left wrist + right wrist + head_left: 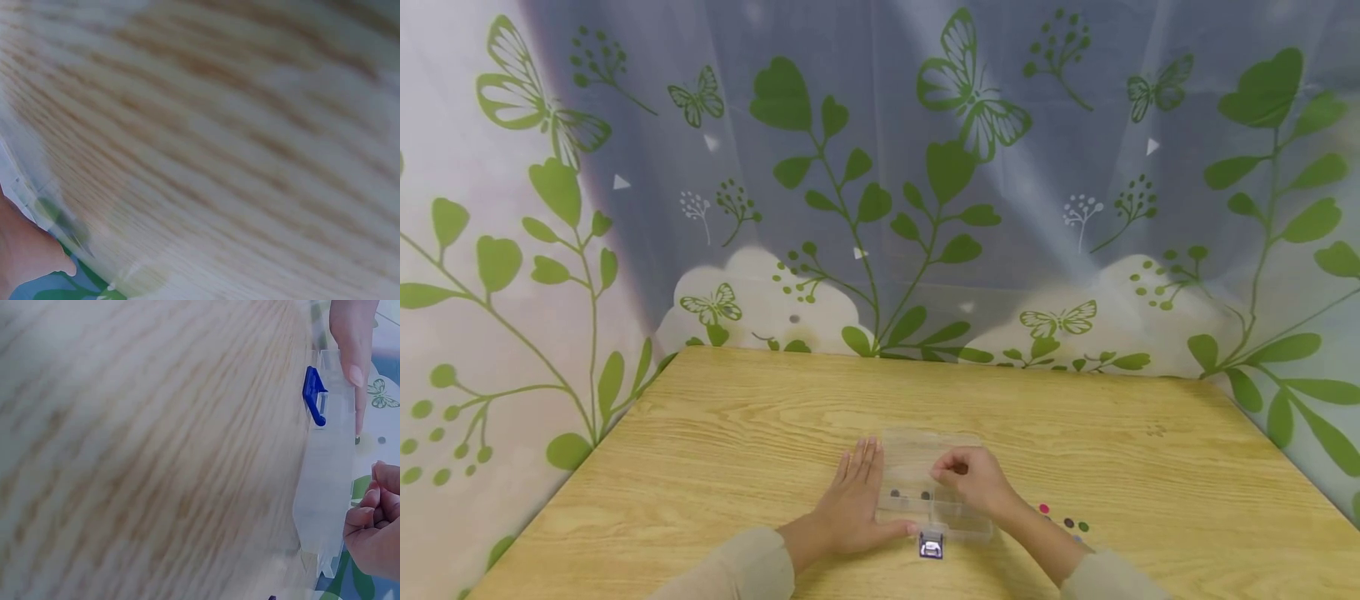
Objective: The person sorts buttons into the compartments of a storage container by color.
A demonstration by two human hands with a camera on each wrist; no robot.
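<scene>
A clear plastic box [904,457] with inner dividers lies on the table, a blue latch [310,397] on its near side. Two small dark discs [926,496], possibly buttons, show within its outline. My left hand [853,508] lies along the box's left side with fingers straight, its thumb reaching the near edge by the latch. Above the right part of the box is my right hand [973,479], fingers curled and thumb against the index finger. Nothing can be made out between those fingertips. In the left wrist view only part of a hand [31,253] shows.
Several small coloured discs, among them a pink disc [1044,508] and a green disc [1083,527], lie right of the box, close to my right forearm. The wood-grain table [737,417] ends at a patterned curtain [880,208] behind and at both sides.
</scene>
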